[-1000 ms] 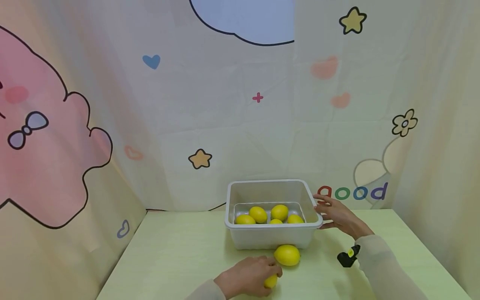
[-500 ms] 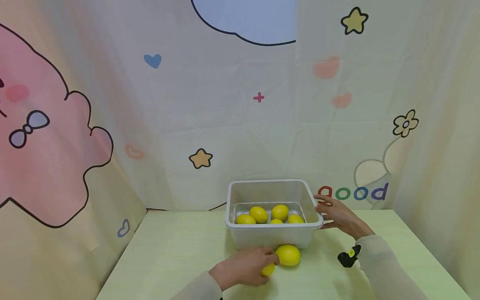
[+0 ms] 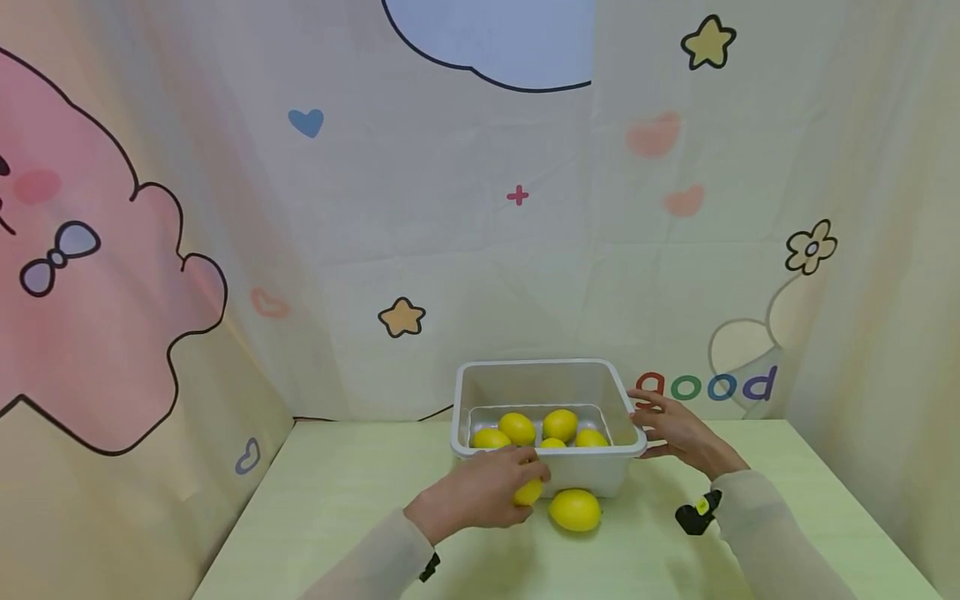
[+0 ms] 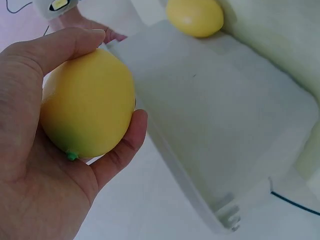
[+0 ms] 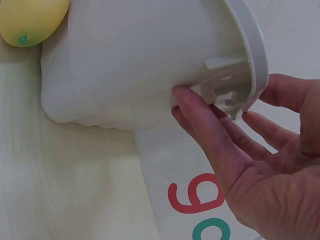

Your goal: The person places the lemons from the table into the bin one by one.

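My left hand (image 3: 483, 492) holds a yellow lemon (image 4: 90, 105) with a green stem tip, in front of the bin's near wall. In the left wrist view the thumb and fingers curl round the fruit. A white plastic bin (image 3: 525, 476) stands at the back of the table, several lemons (image 3: 516, 429) inside it. My right hand (image 3: 684, 433) grips the bin's right side; in the right wrist view the thumb is at the rim (image 5: 257, 55) and fingers touch the outer wall below. Another lemon (image 3: 575, 510) lies on the table before the bin.
The pale green table (image 3: 337, 500) meets a printed cloth backdrop (image 3: 337, 208) just behind the bin. Cloth also hangs along the left and right sides.
My left hand has lifted the lemon from the table's front and carried it forward and slightly left to the bin's near wall. The right hand and bin stay put.
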`<state>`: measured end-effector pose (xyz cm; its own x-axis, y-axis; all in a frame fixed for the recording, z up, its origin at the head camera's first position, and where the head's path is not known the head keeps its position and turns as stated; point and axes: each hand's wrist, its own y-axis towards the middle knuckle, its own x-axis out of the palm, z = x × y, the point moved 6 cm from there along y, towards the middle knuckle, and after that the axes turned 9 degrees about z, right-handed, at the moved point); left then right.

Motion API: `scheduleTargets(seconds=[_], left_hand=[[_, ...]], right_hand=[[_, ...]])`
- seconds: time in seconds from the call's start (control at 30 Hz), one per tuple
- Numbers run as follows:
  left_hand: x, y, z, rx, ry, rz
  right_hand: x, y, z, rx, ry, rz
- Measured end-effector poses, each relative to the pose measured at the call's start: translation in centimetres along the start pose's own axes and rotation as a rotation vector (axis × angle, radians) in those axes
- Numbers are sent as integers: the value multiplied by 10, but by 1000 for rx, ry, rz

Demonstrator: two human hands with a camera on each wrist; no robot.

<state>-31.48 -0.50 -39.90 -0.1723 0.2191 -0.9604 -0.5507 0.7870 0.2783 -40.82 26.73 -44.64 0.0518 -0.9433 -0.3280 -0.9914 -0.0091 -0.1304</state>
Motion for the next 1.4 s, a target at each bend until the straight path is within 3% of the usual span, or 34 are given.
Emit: scheduleTargets(seconds=[0.23,0.57,0.77,1.4], left_hand=[[-16,7,-9,-6,47,59],[-31,19,-26,-103,15,42],[-39,27,-32,-121,8,43],[-49,54,-49,-181,-18,18]], right_hand=[[-1,0,1,2,13,-22],[-1,-1,0,-5,12,-19],[-2,0,0,-1,17,-17],[-2,1,1,9,21,-5]])
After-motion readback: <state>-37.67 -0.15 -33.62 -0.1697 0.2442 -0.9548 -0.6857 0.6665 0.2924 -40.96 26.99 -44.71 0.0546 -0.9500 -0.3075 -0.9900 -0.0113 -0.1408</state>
